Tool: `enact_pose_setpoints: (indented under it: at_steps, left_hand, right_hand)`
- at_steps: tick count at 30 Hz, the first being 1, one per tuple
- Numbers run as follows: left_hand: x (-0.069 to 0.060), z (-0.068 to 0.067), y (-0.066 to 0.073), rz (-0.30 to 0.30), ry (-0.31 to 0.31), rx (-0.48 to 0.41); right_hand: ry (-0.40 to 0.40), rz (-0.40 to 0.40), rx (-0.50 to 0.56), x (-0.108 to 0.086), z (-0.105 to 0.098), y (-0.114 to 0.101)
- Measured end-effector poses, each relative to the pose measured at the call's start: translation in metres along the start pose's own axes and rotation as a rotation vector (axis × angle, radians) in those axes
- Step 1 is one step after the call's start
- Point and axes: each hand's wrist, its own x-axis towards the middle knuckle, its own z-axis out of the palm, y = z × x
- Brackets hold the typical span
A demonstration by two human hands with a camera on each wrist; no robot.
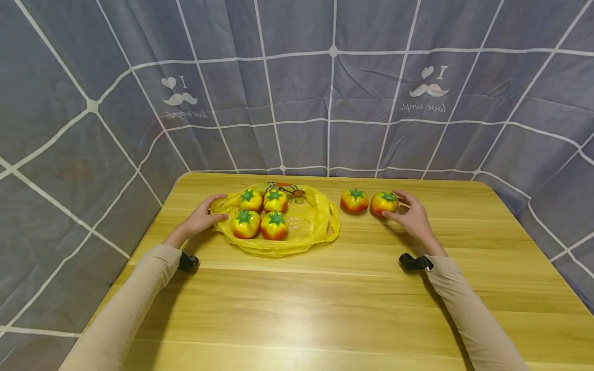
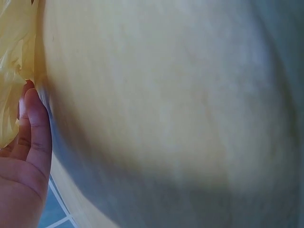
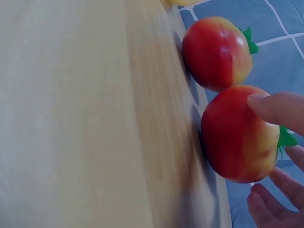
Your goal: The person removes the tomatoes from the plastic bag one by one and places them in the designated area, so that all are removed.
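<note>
Beige fabric sleeves (image 1: 464,309), nearest the camera, lead to both hands. Item one: glossy red-and-yellow round fruit with green leafy crown (image 1: 382,204), on the table, within the right hand (image 1: 414,219); thumb lies against it, fingers curve round it, firmness unclear. Item two: matching loose fruit (image 1: 355,202), just left of that grip. Item three: crinkled yellow plastic bag (image 1: 303,224), farther left, bearing four like fruits (image 1: 274,226). Left hand (image 1: 199,219): touches the bag's left edge, thumb and fingers wide apart. Beneath both grips: pale wood-grain table (image 1: 297,309). Beyond: grey-blue curtain with white grid (image 1: 297,98). Step, as judged: grasping item one; next move seems to call for a secure hold and clean lift, bag steadied.
</note>
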Motion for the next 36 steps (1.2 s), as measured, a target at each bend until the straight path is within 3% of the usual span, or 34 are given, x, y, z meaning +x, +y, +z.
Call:
enact_pose_setpoints:
  at_steps: [7, 18, 36]
  left_hand:
    - [0.001, 0.001, 0.002, 0.003, -0.004, -0.015]
    - [-0.001, 0.001, 0.001, 0.014, -0.005, -0.026]
    - [-0.001, 0.001, 0.001, 0.031, -0.005, -0.042]
  right_hand:
    - [-0.015, 0.002, -0.020, 0.001, -0.008, -0.002]
    - [0.068, -0.072, -0.019, 0.001, -0.012, -0.009]
    - [0.202, -0.175, -0.008, -0.007, 0.007, -0.030]
